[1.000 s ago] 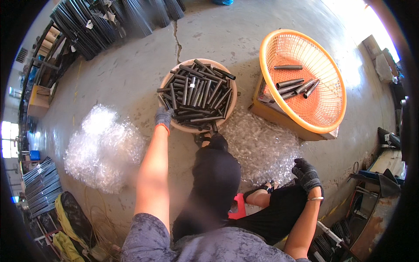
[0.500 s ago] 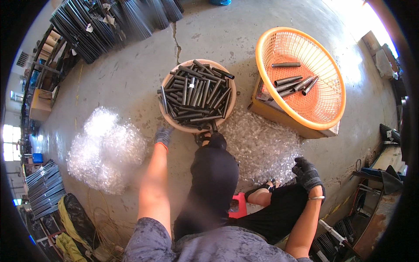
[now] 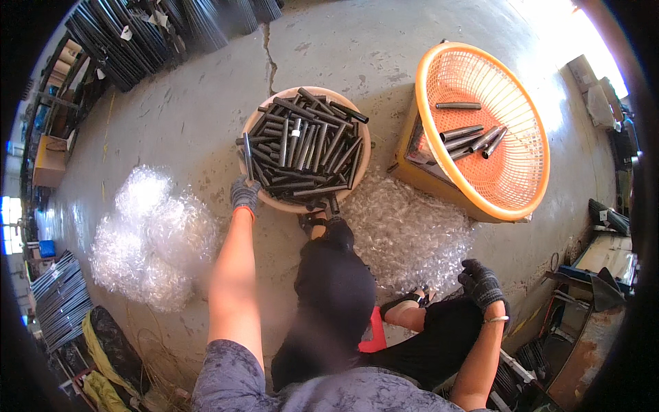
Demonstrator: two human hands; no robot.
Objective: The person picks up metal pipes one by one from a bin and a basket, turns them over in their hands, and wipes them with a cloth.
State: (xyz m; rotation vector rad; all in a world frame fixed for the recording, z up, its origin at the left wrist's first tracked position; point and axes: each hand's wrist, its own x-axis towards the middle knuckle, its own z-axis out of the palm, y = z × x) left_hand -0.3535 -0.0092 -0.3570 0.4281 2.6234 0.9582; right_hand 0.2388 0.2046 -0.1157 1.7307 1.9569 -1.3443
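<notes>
Left hand at near end of dark tube, tub left side, likely easiest reach; pinch unclear | right hand loosely spread by knee | basket raised on box, seemingly handier

A: Upper left?
B: Bundles of long dark rods, several, with pale tags attached.
A: Below those, along the left side?
B: One brown cardboard box; one small blue container; one stack of bluish-grey rods.
A: Lower left?
B: One black plastic bag, crumpled, with yellow cloth beside it.
A: Right side?
B: One carton, near the bright opening; one dark bundle; lower down, one rust-stained panel.
A: Flooring?
B: Grey floor, one jagged crack toward the top.
</notes>
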